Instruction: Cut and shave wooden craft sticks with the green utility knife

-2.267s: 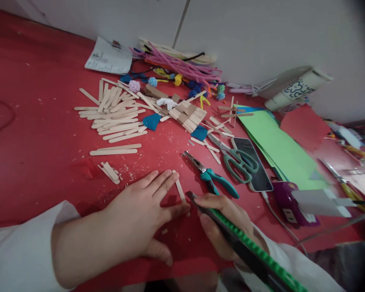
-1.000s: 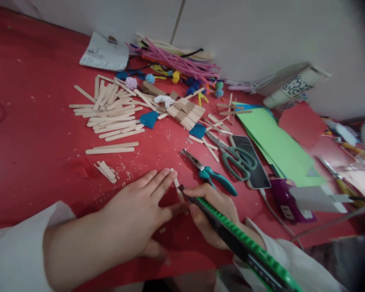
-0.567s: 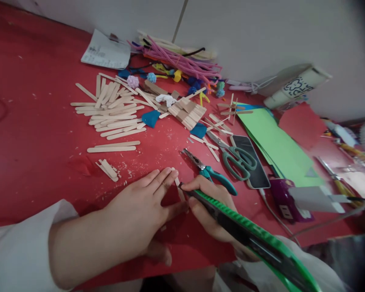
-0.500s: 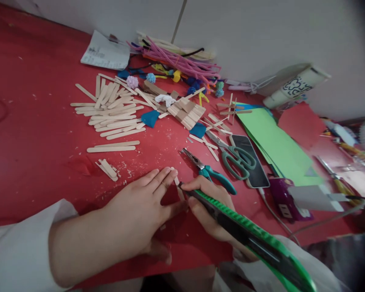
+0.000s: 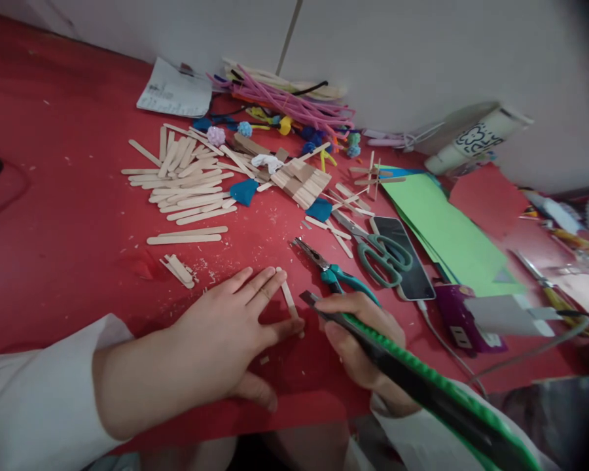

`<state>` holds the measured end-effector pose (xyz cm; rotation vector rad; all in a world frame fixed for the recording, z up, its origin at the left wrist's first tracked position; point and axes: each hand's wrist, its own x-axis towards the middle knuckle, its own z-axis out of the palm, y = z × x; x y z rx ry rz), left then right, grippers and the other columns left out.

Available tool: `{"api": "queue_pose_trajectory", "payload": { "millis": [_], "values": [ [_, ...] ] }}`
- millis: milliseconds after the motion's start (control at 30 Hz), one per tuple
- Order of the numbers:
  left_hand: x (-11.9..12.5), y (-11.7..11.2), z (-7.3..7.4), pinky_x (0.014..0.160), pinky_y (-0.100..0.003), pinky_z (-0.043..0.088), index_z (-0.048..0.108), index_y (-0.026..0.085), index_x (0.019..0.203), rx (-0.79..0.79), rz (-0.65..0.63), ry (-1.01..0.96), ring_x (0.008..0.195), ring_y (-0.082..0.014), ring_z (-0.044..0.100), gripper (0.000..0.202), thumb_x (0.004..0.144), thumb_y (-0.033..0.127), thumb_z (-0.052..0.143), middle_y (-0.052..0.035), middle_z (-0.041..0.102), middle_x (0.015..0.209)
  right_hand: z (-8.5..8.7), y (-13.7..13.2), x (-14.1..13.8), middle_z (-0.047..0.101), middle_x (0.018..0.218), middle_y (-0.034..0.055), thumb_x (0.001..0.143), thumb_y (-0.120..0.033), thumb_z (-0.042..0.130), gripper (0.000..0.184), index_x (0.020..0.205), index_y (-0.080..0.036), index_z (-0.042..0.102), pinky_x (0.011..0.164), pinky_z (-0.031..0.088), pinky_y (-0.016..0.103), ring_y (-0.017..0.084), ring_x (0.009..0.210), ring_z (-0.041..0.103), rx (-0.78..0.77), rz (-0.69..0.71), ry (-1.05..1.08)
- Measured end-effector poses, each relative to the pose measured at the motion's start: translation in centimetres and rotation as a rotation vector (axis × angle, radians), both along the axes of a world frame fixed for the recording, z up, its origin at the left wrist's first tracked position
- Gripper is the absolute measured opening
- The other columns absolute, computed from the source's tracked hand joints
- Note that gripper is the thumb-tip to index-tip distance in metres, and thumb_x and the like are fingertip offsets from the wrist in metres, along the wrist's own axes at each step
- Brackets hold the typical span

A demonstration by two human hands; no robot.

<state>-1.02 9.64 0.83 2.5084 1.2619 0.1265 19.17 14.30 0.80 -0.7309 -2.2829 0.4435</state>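
My left hand (image 5: 226, 337) lies flat on the red table (image 5: 69, 222), fingers stretched out. Its fingertips press on a short wooden craft stick (image 5: 289, 299). My right hand (image 5: 360, 340) is closed round a green and black utility knife (image 5: 412, 379). The knife's blade tip (image 5: 307, 297) sits just right of the stick, a little apart from it. Both arms wear white sleeves.
Teal-handled pliers (image 5: 336, 275) and green scissors (image 5: 380, 252) lie just beyond my right hand, beside a phone (image 5: 405, 258). A spread of craft sticks (image 5: 186, 183), blue felt pieces, pipe cleaners (image 5: 294, 104), green paper (image 5: 446, 235) and a purple device (image 5: 464, 317) crowd the far and right side.
The knife tip was against the stick under my left fingers; it has since drawn back to the right and lifted slightly. My left hand stays pressed on the stick.
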Motion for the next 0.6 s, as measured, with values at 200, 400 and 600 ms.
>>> {"api": "queue_pose_trajectory", "payload": {
  "millis": [200,400,600],
  "values": [
    [-0.05,-0.02,0.08,0.103,-0.052,0.030,0.052,0.026,0.129,0.027,-0.009,-0.001,0.133,-0.0395,0.028,0.086,0.058,0.074,0.059,-0.0221,0.028,0.145,0.52,0.58,-0.69,0.062,0.059,-0.0047,0.077,-0.011,0.047,0.015,0.084,-0.023,0.053,0.045,0.044,0.021,0.010,0.047,0.058,-0.168,0.018,-0.007],
    [0.02,0.00,-0.14,0.104,-0.051,0.029,0.052,0.027,0.129,0.055,-0.008,-0.006,0.132,-0.0391,0.031,0.086,0.057,0.075,0.059,-0.0192,0.029,0.146,0.39,0.72,-0.58,0.064,0.061,-0.0050,0.079,-0.013,0.047,0.015,0.088,-0.023,0.053,0.047,0.045,0.020,0.010,0.050,0.060,-0.247,0.089,-0.044],
    [0.08,-0.01,-0.11,0.104,-0.050,0.029,0.051,0.028,0.129,0.039,-0.003,0.000,0.133,-0.0379,0.030,0.086,0.058,0.075,0.059,-0.0179,0.029,0.146,0.01,0.73,-0.34,0.064,0.062,-0.0039,0.079,-0.014,0.047,0.016,0.090,-0.024,0.052,0.046,0.045,0.022,0.011,0.050,0.060,-0.232,0.083,-0.059]
  ]
}}
